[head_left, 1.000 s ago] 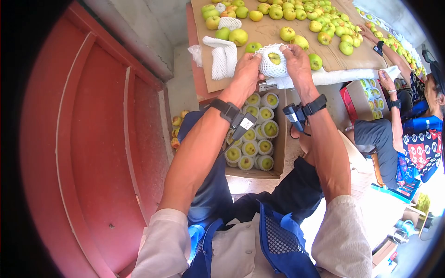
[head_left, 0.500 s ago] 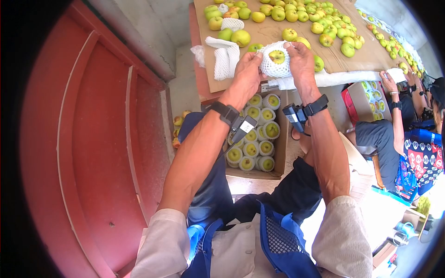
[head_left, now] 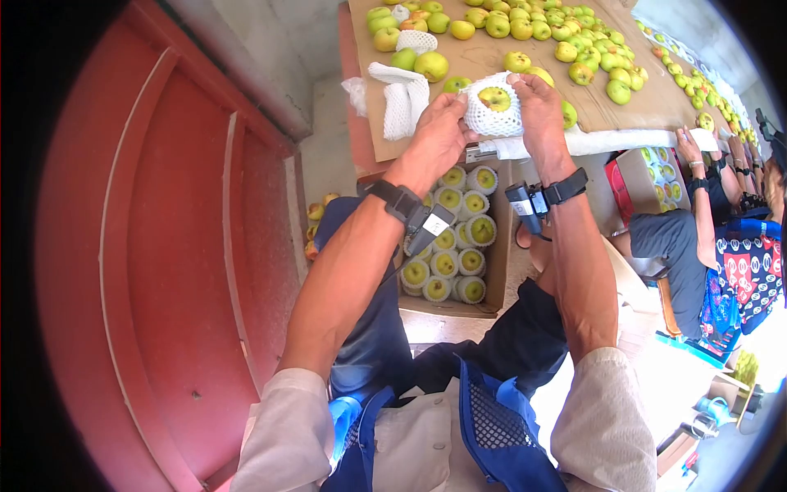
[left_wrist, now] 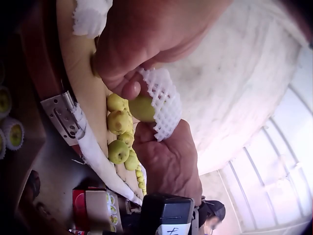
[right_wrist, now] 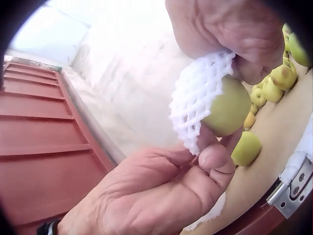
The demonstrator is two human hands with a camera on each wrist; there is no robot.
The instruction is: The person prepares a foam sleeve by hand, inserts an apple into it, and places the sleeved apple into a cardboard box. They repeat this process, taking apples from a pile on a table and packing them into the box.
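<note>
Over the table's near edge, both hands hold a yellow-green apple (head_left: 494, 99) partly covered by a white foam net sleeve (head_left: 490, 123). My left hand (head_left: 440, 131) pinches the sleeve's edge on one side with thumb and fingers. Opposite it, my right hand (head_left: 541, 113) grips the sleeve and apple, thumb near the sleeve's rim. Bare apple skin (right_wrist: 229, 108) shows below the sleeve in the right wrist view. The left wrist view has the sleeve (left_wrist: 165, 103) stretched between the two hands. Spare foam sleeves (head_left: 400, 111) lie on the cardboard beside my left hand.
Many loose apples (head_left: 582, 74) cover the cardboard-topped table (head_left: 541, 49). Below its edge, a cardboard box (head_left: 495, 287) holds rows of sleeved apples. A red door (head_left: 180, 246) stands at left. Another person (head_left: 746, 262) sits at right near a second box (head_left: 635, 176).
More of the apple's end shows through the sleeve's opening, which looks wider. Both hands have shifted slightly right in view. The other person's arm has drawn back from the loose apples.
</note>
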